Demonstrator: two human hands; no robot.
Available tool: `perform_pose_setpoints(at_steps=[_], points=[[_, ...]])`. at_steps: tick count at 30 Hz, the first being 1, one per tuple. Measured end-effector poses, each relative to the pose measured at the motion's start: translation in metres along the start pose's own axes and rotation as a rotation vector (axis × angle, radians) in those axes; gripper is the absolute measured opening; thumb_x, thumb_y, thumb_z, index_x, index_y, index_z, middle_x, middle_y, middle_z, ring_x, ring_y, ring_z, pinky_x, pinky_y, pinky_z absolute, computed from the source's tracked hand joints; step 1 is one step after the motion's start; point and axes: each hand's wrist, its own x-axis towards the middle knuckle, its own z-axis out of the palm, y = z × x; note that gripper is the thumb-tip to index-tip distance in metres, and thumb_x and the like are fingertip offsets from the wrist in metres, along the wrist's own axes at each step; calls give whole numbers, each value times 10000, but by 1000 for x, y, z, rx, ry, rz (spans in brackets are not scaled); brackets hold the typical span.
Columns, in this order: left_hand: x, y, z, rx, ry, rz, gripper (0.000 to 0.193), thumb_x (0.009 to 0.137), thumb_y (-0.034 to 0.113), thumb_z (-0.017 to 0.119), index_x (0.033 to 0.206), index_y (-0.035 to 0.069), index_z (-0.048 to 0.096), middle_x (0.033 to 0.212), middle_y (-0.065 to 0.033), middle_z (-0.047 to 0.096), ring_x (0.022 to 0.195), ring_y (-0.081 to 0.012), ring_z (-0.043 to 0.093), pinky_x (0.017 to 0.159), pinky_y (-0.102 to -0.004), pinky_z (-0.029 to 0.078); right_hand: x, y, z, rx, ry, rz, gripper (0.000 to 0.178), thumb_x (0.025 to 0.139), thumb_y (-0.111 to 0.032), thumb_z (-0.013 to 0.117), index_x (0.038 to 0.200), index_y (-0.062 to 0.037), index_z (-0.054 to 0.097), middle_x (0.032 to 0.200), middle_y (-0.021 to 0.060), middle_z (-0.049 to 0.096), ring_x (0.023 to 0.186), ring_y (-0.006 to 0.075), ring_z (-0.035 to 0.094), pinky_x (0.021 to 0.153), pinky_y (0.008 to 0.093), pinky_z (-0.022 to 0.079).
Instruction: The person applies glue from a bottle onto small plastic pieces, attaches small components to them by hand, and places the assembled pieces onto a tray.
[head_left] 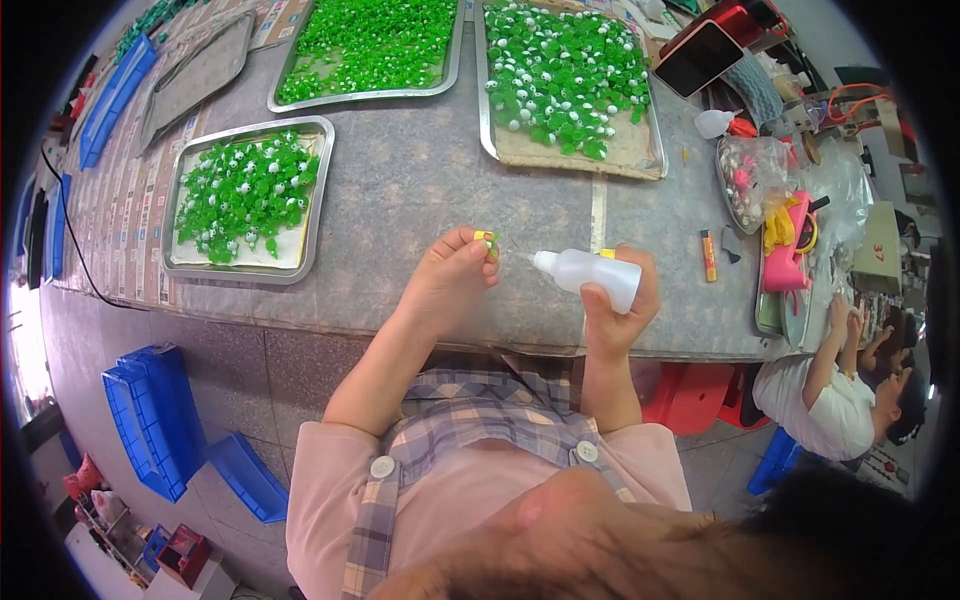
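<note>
Over the near side of the table, my left hand [452, 282] pinches a small green piece [493, 244] between thumb and fingertips. A yellow wrap covers a fingertip of that hand. My right hand [625, 303] is closed round a translucent white squeeze bottle [597, 278], tilted on its side. Its thin nozzle points left at the green piece; whether the two touch I cannot tell. Nearest on the left is a metal tray [312, 218] of green pieces with white, eye-like balls.
Two larger trays stand at the back, one [455, 70] with small green pieces, one [570, 165] with green-and-white ones. An orange glue-stick-like tube [709, 256] and a pink tape dispenser [790, 262] lie right. Blue crates [150, 420] stand on the floor. A person [825, 405] sits at right.
</note>
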Motion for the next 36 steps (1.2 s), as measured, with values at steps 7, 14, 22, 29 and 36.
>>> perform_pose_setpoints(at_steps=[7,14,22,29,36], points=[[0,0,1,22,-14,-3,66,745,114,529,745,71,479,693,-28,505,615,-88,472,556,-207,415,1,-1,1,-23,14,-12,339,617,-220,679,796,-27,465,654,40,487,564,92,445,495,193,352],[-1,0,1,51,-27,9,129,758,157,523,717,69,440,668,-25,468,594,-83,440,521,-191,400,1,-2,0,-13,21,9,332,625,-221,674,799,-34,463,647,29,469,564,82,435,492,185,345],[-2,1,4,71,-19,-5,148,763,169,517,702,72,423,657,-24,458,588,-85,431,520,-194,384,1,0,-1,16,23,39,326,634,-225,667,791,-38,451,654,15,458,574,65,422,493,174,334],[-1,1,2,107,25,65,34,744,90,522,742,59,509,673,-31,532,599,-102,484,583,-226,400,0,-2,0,81,77,58,317,643,-232,657,772,-34,445,660,3,447,589,61,411,507,174,330],[-3,2,2,301,100,239,106,709,40,556,811,52,533,729,-36,558,657,-105,515,623,-225,412,-5,4,1,113,102,97,331,642,-255,655,771,-29,451,675,8,450,600,61,408,512,174,327]])
